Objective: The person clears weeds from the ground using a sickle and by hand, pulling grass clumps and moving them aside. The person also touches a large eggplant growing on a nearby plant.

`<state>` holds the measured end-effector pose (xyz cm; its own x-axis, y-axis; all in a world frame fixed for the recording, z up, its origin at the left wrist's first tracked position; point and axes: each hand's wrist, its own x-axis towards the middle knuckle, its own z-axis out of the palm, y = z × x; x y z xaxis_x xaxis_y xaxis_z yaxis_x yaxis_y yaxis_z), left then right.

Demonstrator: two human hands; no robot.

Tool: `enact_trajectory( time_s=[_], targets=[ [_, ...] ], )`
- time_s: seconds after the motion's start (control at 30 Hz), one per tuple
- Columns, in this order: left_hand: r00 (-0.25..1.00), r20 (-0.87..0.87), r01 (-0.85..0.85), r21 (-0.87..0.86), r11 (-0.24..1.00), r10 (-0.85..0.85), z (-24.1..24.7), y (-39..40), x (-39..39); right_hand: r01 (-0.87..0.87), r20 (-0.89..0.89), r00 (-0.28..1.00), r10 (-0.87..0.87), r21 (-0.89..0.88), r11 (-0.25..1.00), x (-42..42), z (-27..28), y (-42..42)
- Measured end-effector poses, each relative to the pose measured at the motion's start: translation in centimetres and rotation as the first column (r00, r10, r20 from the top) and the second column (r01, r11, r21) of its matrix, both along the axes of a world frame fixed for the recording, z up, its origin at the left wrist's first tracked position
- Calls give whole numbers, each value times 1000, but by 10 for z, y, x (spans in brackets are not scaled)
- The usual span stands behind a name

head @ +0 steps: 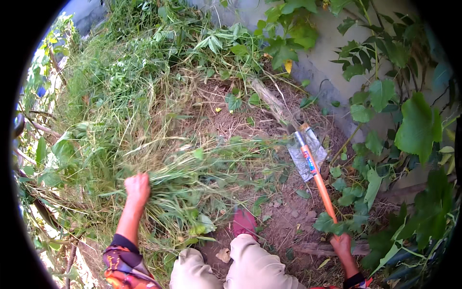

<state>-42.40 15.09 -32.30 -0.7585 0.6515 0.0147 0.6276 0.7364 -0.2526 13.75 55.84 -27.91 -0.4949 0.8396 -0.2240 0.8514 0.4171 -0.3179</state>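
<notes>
My left hand point(137, 186) is closed in a fist around a bunch of long green grass point(187, 169). The stems fan out to the right from the fist, over reddish soil. Low on the right, my right hand point(342, 244) grips the lower end of an orange tool handle point(323, 191). A blue label with writing wraps the upper part of this handle, and a silver metal ferrule point(299, 138) caps its far end. A small dark piece shows beyond the ferrule, but the tool's head is too unclear to name. Behind the handle lies a crumpled pale wrapper point(303, 168).
A weathered wooden pole point(270, 99) lies beyond the tool. The grey wall point(325, 68) borders the right side, with leafy vines point(380, 94) before it. Dense weeds point(122, 72) cover the upper left. A maroon shoe point(244, 222) stands on the soil.
</notes>
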Motion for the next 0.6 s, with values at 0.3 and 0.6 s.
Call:
enact_trajectory(
  time_s=[0.3, 0.6],
  targets=[
    [997, 58, 59, -19, 998, -58, -6, -90, 59, 71, -221, 958, -182, -432, 899, -12, -19, -36],
    [973, 230, 17, -18, 1000, -12, 86, 6, 113, 64, -309, 880, -360, -675, 735, -49, -15, -74]
  ],
)
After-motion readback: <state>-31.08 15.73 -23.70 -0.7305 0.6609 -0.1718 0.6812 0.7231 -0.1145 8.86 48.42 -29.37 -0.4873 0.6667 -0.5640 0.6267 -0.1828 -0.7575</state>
